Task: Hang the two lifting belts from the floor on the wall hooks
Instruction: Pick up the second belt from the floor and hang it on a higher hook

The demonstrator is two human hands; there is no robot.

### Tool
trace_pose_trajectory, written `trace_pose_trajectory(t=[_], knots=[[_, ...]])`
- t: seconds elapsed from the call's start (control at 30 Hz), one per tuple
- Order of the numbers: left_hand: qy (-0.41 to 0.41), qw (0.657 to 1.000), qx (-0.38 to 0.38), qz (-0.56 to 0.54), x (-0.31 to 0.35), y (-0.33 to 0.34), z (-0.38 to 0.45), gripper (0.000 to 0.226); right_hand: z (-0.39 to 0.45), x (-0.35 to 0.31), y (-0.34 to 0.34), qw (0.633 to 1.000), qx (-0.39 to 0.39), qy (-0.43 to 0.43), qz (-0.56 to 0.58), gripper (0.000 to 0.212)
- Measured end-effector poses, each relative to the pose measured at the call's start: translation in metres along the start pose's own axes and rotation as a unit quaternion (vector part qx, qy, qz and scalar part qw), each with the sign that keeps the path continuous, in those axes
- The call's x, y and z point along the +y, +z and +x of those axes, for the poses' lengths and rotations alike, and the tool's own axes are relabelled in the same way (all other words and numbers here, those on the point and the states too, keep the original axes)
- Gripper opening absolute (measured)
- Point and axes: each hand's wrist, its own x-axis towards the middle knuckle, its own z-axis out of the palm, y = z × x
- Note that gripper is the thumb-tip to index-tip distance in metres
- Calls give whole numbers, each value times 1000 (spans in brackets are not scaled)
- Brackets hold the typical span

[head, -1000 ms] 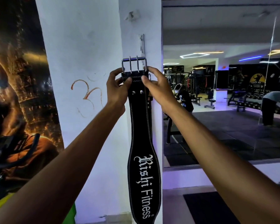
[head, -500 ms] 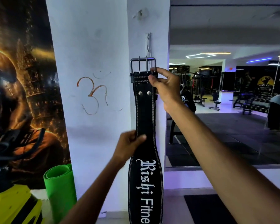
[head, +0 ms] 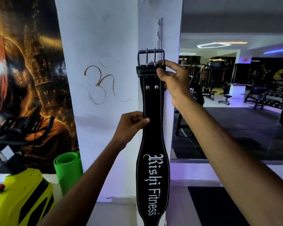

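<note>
A black lifting belt (head: 152, 101) with white "Rishi Fitness" lettering hangs upright against the white pillar, its steel buckle (head: 150, 57) at the top. A metal hook strip (head: 159, 32) is fixed to the pillar just above the buckle. My right hand (head: 171, 79) pinches the belt's top right edge just under the buckle. My left hand (head: 131, 123) grips the belt's left edge lower down, above the wide lettered part. Whether the buckle rests on a hook cannot be told. Only one belt is in view.
A rolled green mat (head: 68, 170) leans at the pillar's foot. At the lower left stands a yellow exercise bike (head: 21, 194) before a dark poster (head: 23, 70). A large mirror (head: 235, 103) on the right reflects gym benches and machines. A dark floor mat (head: 216, 206) lies below it.
My left hand left the buckle end and slid down to grip the belt's left edge at mid length. My right hand stayed under the buckle.
</note>
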Motion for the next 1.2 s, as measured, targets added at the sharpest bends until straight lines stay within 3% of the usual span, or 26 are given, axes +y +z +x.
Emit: trace_pose_trajectory(t=[0.23, 0.3, 0.4, 0.57, 0.67, 0.77, 0.93, 1.03, 1.2], knots=[[-112, 990, -62, 54, -77, 1, -63, 5, 2, -15, 0, 1000, 23, -16, 3, 29], [-131, 986, -71, 71, -92, -5, -79, 17, 3, -15, 0, 1000, 28, -14, 1, 28], [-136, 981, -89, 108, -102, -7, -90, 33, -1, -11, -4, 1000, 30, 7, -2, 28], [-131, 978, -113, 119, -95, 3, -91, 35, -10, -7, -10, 999, 40, 17, 3, 32], [-82, 987, -98, 97, -68, 7, -76, 48, -12, -9, -8, 999, 39, 17, 19, 33], [1, 996, -29, 86, -24, 9, -49, 64, -17, -11, -5, 998, 34, 19, 49, 33], [181, 975, 120, 56, 65, 10, -1, 45, -29, -13, -4, 998, 22, 17, 63, 31], [234, 959, 122, 104, 104, 10, 28, 40, -30, -16, -5, 997, 16, 12, 71, 35], [238, 955, 96, 150, 107, 14, 47, 32, -33, -10, -12, 998, 27, 3, 50, 37]])
